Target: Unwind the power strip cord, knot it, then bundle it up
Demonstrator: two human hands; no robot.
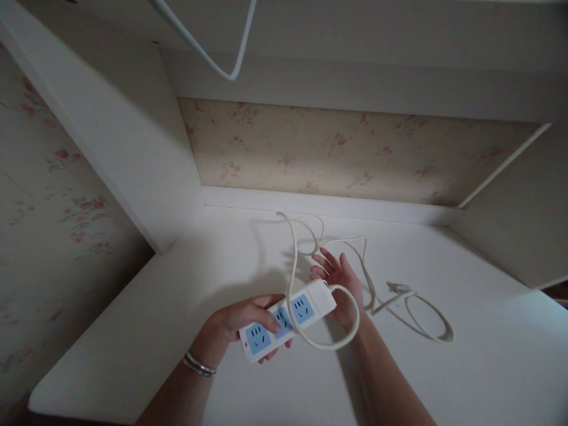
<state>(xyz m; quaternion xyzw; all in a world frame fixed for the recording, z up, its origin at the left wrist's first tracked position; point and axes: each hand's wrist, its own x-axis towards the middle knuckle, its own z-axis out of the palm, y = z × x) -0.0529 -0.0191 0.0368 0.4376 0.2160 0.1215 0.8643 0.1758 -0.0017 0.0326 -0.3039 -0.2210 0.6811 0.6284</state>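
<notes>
A white power strip (pixel 286 319) with several blue socket panels is held tilted above the desk. My left hand (pixel 252 319) grips its lower left end, thumb on top and fingers underneath. My right hand (pixel 339 281) is beside the strip's far right end, palm up with fingers spread; nothing is in it. From that end the cream cord (pixel 355 322) loops round, crosses over the strip and runs up to the back of the desk. The rest of the cord trails right, to a plug (pixel 402 288) next to a loose coil.
The white desk (pixel 465 378) meets a low back ledge (pixel 328 202) below floral wallpaper. A white side panel (pixel 115 112) rises at the left, another panel (pixel 519 207) at the right. Overhead is a shelf (pixel 355 77), with a bent white cord (pixel 231 74) hanging in front.
</notes>
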